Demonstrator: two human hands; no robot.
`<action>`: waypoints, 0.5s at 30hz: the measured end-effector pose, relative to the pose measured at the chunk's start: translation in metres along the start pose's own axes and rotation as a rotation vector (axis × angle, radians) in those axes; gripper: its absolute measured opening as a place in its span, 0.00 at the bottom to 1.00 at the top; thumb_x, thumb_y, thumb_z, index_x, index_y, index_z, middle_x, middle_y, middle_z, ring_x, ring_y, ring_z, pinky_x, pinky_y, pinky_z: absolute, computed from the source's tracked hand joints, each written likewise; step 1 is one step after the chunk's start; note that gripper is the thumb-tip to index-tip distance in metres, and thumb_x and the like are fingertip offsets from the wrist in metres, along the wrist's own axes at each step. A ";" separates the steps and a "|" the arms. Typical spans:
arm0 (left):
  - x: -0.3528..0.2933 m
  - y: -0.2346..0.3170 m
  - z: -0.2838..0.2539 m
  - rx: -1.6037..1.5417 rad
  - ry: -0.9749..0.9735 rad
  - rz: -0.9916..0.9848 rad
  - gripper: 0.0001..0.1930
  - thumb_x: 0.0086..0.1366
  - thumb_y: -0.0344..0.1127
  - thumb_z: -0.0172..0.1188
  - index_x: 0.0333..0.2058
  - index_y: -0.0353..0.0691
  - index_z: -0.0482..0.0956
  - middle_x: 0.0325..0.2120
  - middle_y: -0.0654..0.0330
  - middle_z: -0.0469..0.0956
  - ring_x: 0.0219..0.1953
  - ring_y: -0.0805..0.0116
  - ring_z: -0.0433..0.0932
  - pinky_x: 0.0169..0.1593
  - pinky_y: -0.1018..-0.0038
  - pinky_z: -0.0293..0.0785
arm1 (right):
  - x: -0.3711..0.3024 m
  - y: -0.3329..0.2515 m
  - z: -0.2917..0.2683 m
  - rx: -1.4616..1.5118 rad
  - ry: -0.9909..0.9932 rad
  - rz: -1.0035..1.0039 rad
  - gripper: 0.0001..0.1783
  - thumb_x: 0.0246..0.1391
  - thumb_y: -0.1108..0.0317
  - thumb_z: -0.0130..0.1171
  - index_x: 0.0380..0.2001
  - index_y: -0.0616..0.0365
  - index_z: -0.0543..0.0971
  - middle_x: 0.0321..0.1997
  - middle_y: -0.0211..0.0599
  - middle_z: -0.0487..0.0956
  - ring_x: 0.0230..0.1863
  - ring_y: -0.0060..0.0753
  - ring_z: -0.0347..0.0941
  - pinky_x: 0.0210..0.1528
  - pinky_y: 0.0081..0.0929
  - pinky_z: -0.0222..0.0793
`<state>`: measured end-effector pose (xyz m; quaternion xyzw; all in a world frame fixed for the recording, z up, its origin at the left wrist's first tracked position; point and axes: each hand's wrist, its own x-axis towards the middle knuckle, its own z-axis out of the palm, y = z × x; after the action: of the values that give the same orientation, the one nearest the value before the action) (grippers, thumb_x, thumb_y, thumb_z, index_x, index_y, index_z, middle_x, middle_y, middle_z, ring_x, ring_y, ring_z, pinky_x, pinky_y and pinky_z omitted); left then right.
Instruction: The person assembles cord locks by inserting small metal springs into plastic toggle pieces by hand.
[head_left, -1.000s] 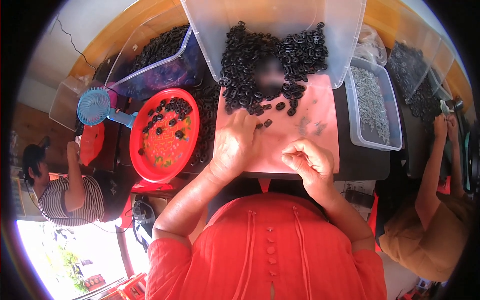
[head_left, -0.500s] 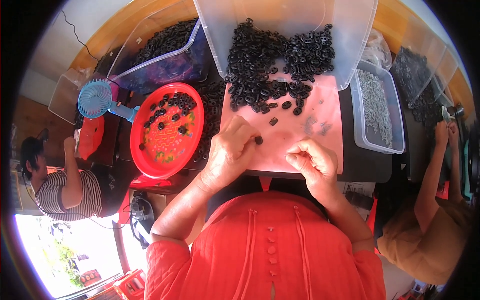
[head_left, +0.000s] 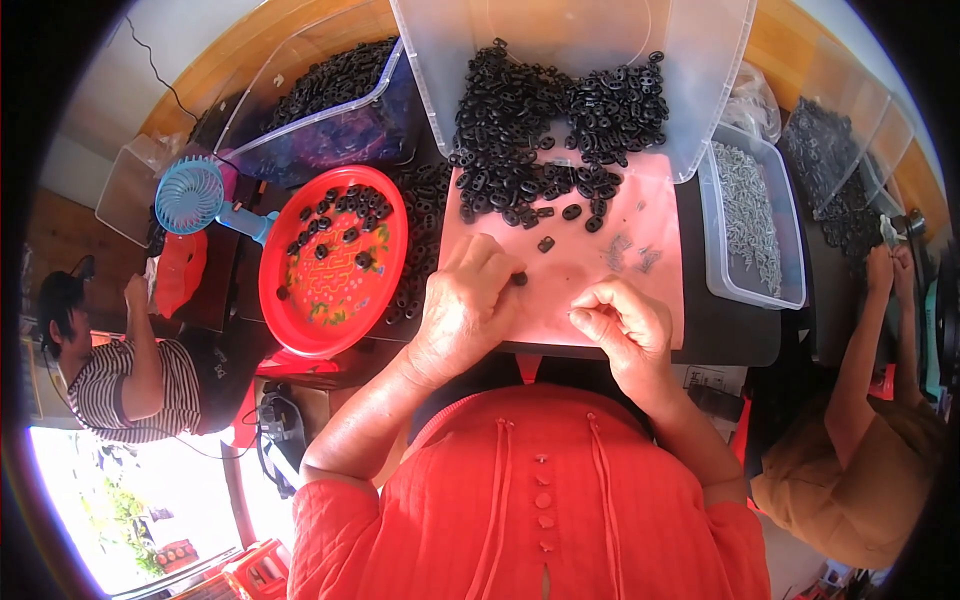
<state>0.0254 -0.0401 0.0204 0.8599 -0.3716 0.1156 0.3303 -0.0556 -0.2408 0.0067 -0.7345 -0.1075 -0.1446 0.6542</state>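
Over the front of a pink sheet (head_left: 630, 185), my left hand (head_left: 462, 298) is closed on a small black oval plastic piece (head_left: 519, 279), whose end pokes out past the fingertips. My right hand (head_left: 630, 318) is a little apart to the right, thumb and forefinger pinched together; whatever is between them is too small to make out. One loose black piece with holes (head_left: 545, 244) lies just beyond the hands. Farther off, a heap of the same pieces (head_left: 510, 130) spills from a clear plastic bin (head_left: 715, 60) tipped toward me. A few small grey metal bits (head_left: 648, 260) lie on the sheet's right side.
To the left is a red tray (head_left: 268, 290) with several black pieces, beside a blue handheld fan (head_left: 190, 195). A clear tub (head_left: 712, 235) of small metal parts (head_left: 745, 210) stands on the right. People work at left (head_left: 135, 385) and right (head_left: 865, 470).
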 end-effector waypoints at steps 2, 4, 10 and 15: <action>0.000 0.000 0.001 -0.006 0.001 -0.001 0.10 0.52 0.24 0.63 0.35 0.34 0.79 0.30 0.56 0.73 0.32 0.58 0.76 0.33 0.68 0.74 | 0.000 0.000 0.000 -0.003 -0.006 0.009 0.02 0.57 0.78 0.58 0.31 0.65 0.75 0.27 0.32 0.76 0.28 0.20 0.74 0.31 0.17 0.69; 0.001 0.000 0.001 -0.012 0.002 -0.001 0.10 0.52 0.24 0.63 0.35 0.34 0.79 0.30 0.56 0.73 0.32 0.58 0.76 0.33 0.68 0.73 | 0.000 0.001 0.000 0.000 -0.003 0.008 0.02 0.57 0.78 0.58 0.31 0.66 0.75 0.27 0.32 0.76 0.28 0.20 0.73 0.31 0.17 0.69; 0.001 0.002 -0.001 -0.025 -0.010 -0.005 0.09 0.53 0.25 0.64 0.35 0.34 0.79 0.30 0.56 0.73 0.32 0.58 0.76 0.33 0.68 0.73 | -0.001 0.001 0.000 -0.003 0.000 0.011 0.02 0.57 0.78 0.59 0.31 0.65 0.75 0.27 0.32 0.76 0.28 0.19 0.73 0.30 0.17 0.69; 0.001 -0.001 0.002 -0.030 0.024 -0.004 0.07 0.51 0.28 0.65 0.31 0.38 0.78 0.28 0.57 0.72 0.33 0.55 0.75 0.33 0.63 0.74 | 0.000 -0.001 0.000 -0.008 -0.004 0.014 0.03 0.57 0.78 0.59 0.31 0.65 0.75 0.27 0.32 0.76 0.27 0.19 0.74 0.30 0.18 0.69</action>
<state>0.0267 -0.0419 0.0187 0.8542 -0.3675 0.1194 0.3479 -0.0559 -0.2408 0.0079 -0.7382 -0.1033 -0.1391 0.6519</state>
